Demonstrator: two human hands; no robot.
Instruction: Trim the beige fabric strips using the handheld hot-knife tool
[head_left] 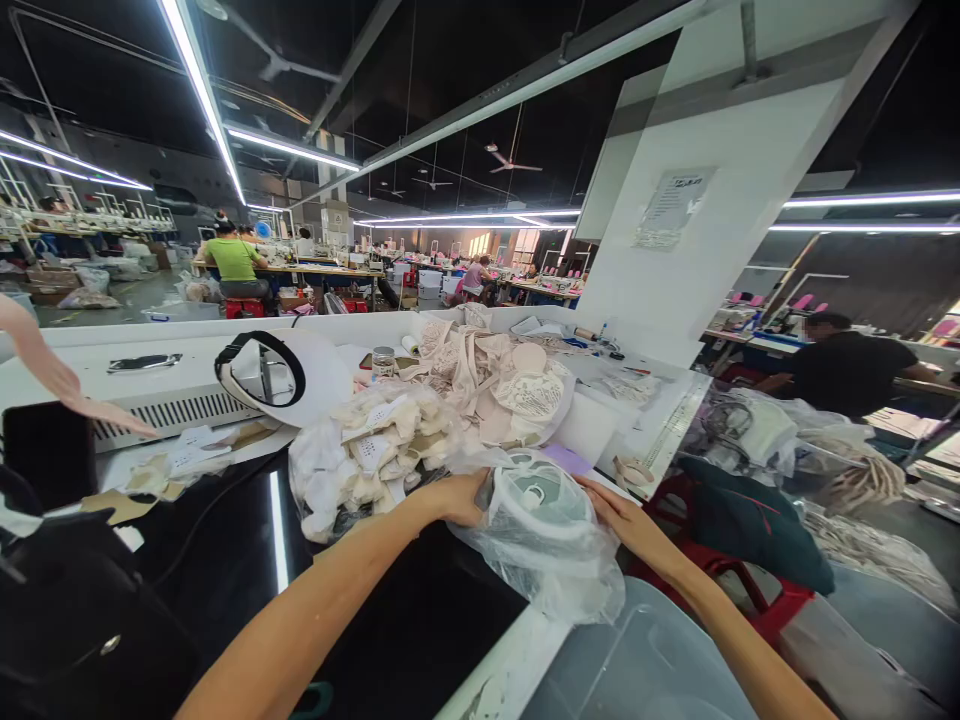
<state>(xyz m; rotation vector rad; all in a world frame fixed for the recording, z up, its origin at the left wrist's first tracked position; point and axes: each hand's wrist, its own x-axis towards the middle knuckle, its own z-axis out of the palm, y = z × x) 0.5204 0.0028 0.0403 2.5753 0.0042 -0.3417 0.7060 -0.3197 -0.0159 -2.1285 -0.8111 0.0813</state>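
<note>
A clear plastic bag [555,590] is between my two hands at the front edge of the work surface. White-rimmed, pale green rounded pieces [544,490] show through its top. My left hand [466,498] grips the bag's left side, the fingertips partly hidden by the film. On the other side, my right hand [611,505] has its fingers bent against the bag and holds its edge. Left of the bag lies another clear bag [375,450] full of cream pieces with white labels. Beige lace bras [480,370] are heaped behind, with a purple piece [568,458] near my right hand.
A white sun visor [315,365] and a jar [383,362] stand farther back. On the left are a dark phone-like object [49,455] and a black bag [82,600]. A grey plastic bin [645,660] and red stool [772,600] are at the right. Co-workers sit beyond.
</note>
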